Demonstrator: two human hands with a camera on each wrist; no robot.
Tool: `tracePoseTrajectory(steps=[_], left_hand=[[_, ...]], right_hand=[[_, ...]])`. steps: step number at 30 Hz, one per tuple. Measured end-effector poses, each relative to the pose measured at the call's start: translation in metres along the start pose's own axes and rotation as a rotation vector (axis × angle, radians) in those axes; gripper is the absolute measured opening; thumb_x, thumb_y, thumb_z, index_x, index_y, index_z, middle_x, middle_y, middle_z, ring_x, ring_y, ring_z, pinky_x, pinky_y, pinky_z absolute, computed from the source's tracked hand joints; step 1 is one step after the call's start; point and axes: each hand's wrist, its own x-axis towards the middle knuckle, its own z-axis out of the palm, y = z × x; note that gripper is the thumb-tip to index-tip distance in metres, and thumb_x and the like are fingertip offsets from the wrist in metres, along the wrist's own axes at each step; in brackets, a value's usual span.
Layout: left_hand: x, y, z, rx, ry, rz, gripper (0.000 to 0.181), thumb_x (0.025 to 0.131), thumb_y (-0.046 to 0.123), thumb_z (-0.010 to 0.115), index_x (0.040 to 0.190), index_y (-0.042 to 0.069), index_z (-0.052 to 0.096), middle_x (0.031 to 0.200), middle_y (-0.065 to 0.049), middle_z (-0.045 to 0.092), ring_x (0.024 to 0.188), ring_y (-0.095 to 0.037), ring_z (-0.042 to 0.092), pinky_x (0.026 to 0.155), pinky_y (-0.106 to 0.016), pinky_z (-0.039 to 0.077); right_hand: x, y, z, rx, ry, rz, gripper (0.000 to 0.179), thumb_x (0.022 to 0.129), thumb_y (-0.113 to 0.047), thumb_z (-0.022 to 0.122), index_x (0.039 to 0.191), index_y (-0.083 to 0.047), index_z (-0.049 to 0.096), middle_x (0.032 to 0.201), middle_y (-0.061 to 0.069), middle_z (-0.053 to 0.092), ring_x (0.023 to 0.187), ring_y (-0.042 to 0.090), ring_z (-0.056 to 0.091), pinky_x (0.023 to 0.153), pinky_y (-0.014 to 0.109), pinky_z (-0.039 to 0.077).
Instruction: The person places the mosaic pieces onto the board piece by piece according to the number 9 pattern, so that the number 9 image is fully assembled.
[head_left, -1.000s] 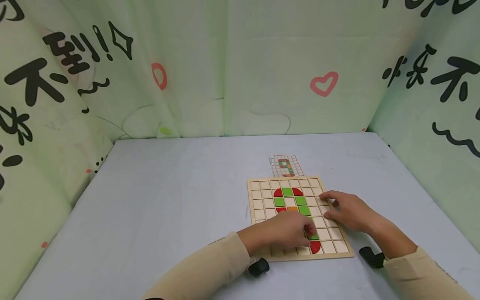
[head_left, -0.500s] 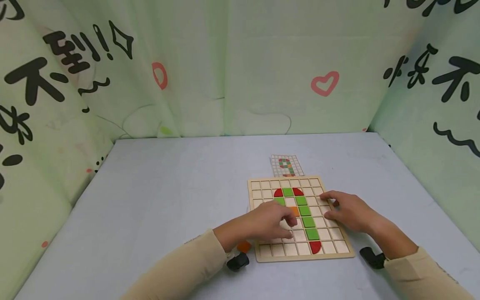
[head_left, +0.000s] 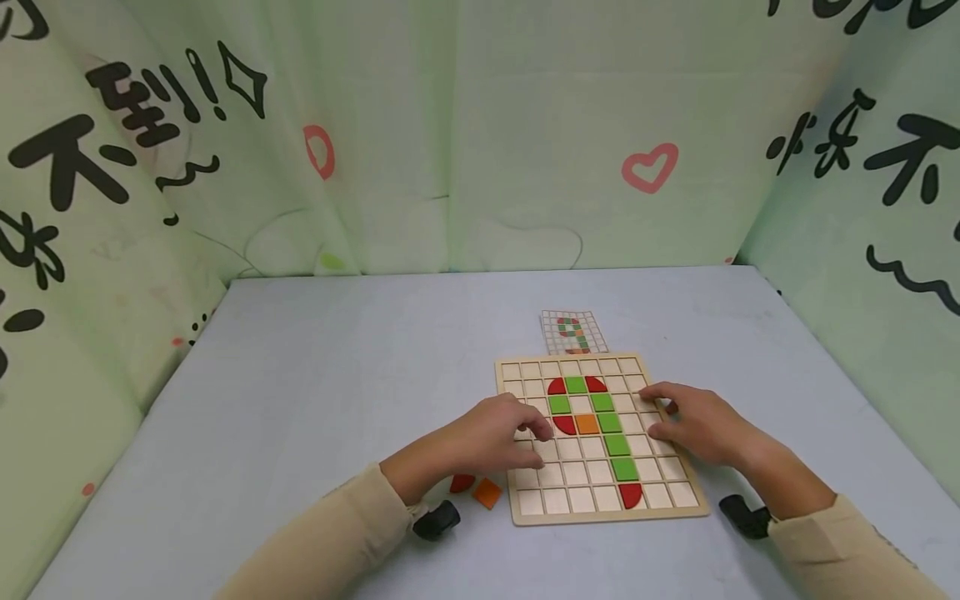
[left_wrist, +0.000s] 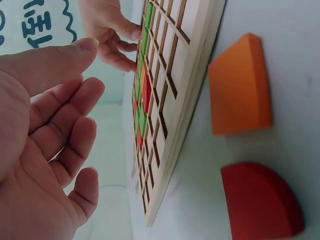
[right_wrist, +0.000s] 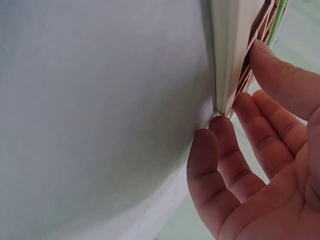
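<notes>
A wooden grid board (head_left: pixel 607 518) lies on the table. Red quarter-circles (head_left: pixel 630 496), several green squares (head_left: pixel 618 444) and one orange square (head_left: pixel 587 423) fill some of its cells. My left hand (head_left: pixel 487 433) hovers over the board's left edge with loosely bent fingers, thumb apart, holding nothing. Below its wrist, off the board, lie a loose orange square block (left_wrist: pixel 240 90) and a red quarter-circle block (left_wrist: pixel 260 202). At the board's right edge rests my right hand (head_left: pixel 701 425); in the right wrist view its thumb (right_wrist: pixel 280 75) lies on the grid and its other fingers touch the rim.
Behind the board is a printed pattern card (head_left: pixel 553 342) with a similar coloured figure on a grid. The table (head_left: pixel 322 400) extends to the left. Green printed curtains (head_left: pixel 480 167) enclose the back and sides. Each wrist carries a black camera (head_left: pixel 437 521).
My left hand has moved left from the lower middle of the board to its left edge, uncovering board pieces and the two loose blocks. My right hand stays at the right edge.
</notes>
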Motion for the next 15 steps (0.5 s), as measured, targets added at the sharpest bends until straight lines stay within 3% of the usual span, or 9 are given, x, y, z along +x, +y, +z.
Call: tracePoseTrajectory(steps=[15], left_hand=[[-0.018,-0.018,-0.007,-0.027,0.035,-0.06,0.025,0.087,0.018,0.08,0.11,0.016,0.073,0.103,0.011,0.064,0.104,-0.013,0.05,0.087,-0.027,0.046]], right_hand=[[0.0,-0.001,0.0,-0.005,0.0,0.005,0.052,0.089,-0.018,0.074,0.134,0.001,0.055,0.114,0.021,0.061,0.101,0.038,0.056,0.081,0.052,0.049]])
